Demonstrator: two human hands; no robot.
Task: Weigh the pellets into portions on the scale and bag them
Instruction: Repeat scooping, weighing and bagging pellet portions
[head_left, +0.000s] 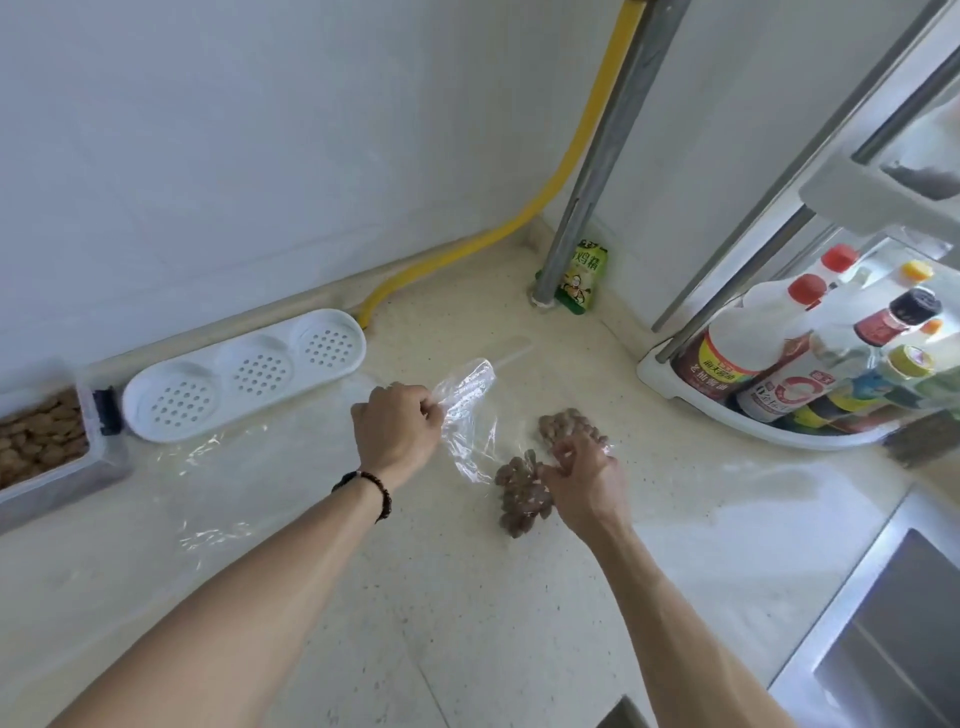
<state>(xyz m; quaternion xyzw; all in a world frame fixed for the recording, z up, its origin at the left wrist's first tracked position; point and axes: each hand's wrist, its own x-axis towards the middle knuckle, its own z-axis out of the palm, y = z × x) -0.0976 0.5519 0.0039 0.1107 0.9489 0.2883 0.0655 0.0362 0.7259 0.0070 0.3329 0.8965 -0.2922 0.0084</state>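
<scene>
Pinching clear bag (470, 415) in left hand (397, 423)'s grip, pellets (519, 493) beside right hand (584, 480)

Brown pellets (522, 491), clear bag (467, 415), yellow hose (582, 171), white perforated tray (244, 374)

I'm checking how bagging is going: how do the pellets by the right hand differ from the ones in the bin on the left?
The pellets by the right hand are grey-brown small clumps in clear plastic on the counter; the pellets in the bin are tan, loose and unbagged, a far larger amount. The right hand touches the bagged ones; no hand touches the bin's pellets. Both are small, rounded pieces.
</scene>
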